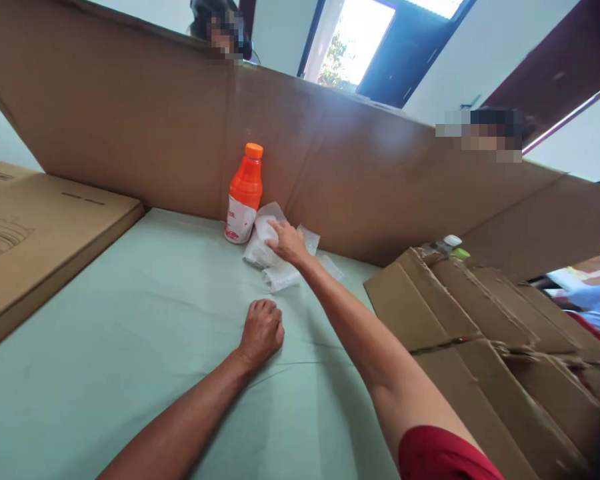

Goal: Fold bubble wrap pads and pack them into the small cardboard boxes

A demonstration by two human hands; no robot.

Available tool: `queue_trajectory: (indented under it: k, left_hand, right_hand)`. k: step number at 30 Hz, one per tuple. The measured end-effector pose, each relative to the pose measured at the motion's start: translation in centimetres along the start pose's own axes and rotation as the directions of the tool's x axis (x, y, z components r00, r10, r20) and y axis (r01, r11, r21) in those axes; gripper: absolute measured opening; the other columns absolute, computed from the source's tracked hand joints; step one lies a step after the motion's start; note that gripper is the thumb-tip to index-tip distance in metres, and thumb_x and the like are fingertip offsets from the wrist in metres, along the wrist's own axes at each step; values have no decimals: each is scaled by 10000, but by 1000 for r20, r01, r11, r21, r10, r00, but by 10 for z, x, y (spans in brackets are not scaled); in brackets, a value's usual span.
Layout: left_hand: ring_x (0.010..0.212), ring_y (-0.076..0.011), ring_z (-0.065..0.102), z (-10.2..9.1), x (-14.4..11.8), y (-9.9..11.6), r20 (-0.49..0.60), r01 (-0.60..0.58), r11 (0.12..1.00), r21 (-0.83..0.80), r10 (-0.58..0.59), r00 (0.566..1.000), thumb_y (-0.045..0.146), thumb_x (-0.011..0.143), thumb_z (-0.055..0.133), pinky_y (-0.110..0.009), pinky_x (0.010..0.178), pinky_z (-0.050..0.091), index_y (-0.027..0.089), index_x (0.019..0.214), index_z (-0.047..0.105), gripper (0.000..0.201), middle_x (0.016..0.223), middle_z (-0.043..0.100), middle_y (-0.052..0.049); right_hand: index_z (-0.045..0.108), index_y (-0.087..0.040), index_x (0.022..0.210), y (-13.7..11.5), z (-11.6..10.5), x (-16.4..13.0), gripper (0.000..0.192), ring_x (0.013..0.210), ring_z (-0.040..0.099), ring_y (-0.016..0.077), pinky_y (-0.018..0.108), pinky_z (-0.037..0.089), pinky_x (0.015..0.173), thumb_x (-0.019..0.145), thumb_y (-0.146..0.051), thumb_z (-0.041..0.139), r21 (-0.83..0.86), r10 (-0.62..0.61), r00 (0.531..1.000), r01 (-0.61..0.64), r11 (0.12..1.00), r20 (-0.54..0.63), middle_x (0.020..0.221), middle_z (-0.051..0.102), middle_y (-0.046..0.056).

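Observation:
My right hand point(289, 243) is stretched out to the far side of the table, its thumb and index finger around part of a crumpled heap of clear bubble wrap point(283, 277). A white piece point(266, 229) lies in the heap by the fingertips; I cannot tell what it is. Just left of the wrap stands an upright orange bottle point(246, 183) with an orange cap and a white label. Nearer to me, my left hand point(263, 331) rests on the table with its fingers curled into a fist, and nothing shows in it.
A tall cardboard panel point(145, 120) runs along the back of the pale green table point(155, 320). At left lies a flat cardboard box point(55, 227). Cardboard compartments point(460, 300) stand at right, with bottle caps point(453, 241) poking out. Two people's heads show beyond the panel.

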State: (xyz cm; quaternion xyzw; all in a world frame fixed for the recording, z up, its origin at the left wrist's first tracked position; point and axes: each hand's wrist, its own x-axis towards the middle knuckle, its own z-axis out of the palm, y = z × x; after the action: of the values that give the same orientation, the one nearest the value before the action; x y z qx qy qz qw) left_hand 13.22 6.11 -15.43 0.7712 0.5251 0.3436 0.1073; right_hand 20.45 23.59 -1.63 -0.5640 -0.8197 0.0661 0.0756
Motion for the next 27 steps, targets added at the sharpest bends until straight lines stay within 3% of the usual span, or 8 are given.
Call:
queue_trajectory:
  k: [3,5,8,11,15,22,24,27]
  left_hand:
    - [1074,-280,561,0,1,-1,16,12,1000,-8,-12,1000,108,787,614,-467,988,449,204,879,649,137,1084,654,-121]
    - [1064,-279,566,-2,1,0,18,15,1000,-9,-15,1000,104,785,610,-468,977,450,207,879,650,145,1070,655,-116]
    - [1045,-275,578,-4,0,0,11,12,1000,-8,-12,1000,100,780,606,-463,968,451,212,866,657,151,1045,663,-107]
    - [1043,-276,585,-4,-1,-1,-4,10,1000,-5,-10,1000,106,786,596,-467,966,450,216,868,667,154,1053,673,-106]
    - [1040,-286,601,-6,-1,-3,-14,-5,1000,18,6,1000,129,803,579,-466,956,458,207,870,675,141,1054,691,-114]
    - [1184,-365,590,-13,-10,-3,-11,-112,993,38,112,994,225,888,489,-542,997,444,154,1078,680,279,1253,663,-213]
    - [1274,-387,547,-8,-11,-8,-6,-137,987,78,138,990,319,943,446,-564,1028,425,130,1204,643,378,1347,617,-237]
    - [1348,-394,501,1,-7,-15,33,-127,976,177,123,992,421,992,357,-562,1058,413,81,1366,547,540,1427,561,-261]
  right_hand:
    - [487,-246,1493,-8,30,3,534,1384,483,336,519,365,1130,960,-254,515,-37,-77,993,81,996,94,1611,392,131]
    - [483,-237,1498,-10,36,7,539,1352,517,332,510,400,1100,959,-239,494,-52,-89,985,98,994,145,1607,400,135]
    - [413,-236,1545,-12,29,3,619,1357,508,344,522,386,1102,937,-239,529,-83,-66,988,78,994,143,1631,351,150]
    - [381,-230,1558,-12,17,-30,626,1424,431,331,511,332,1142,949,-257,524,-87,-23,1000,24,996,21,1659,286,151]
    - [548,-208,1413,-4,24,-133,472,1443,418,273,458,346,1158,946,-261,515,83,31,978,-14,996,-205,1592,413,137]
    - [647,-330,1187,21,53,-376,347,1238,626,294,532,524,987,874,-207,563,250,181,922,-96,964,-342,1393,629,104]
    - [641,-344,1182,19,45,-424,368,1167,667,285,515,556,925,868,-172,557,239,214,904,-131,962,-370,1313,682,83]
    - [633,-365,1216,17,15,-461,396,1134,682,279,501,555,901,889,-161,542,163,256,836,-201,966,-485,1259,708,70]
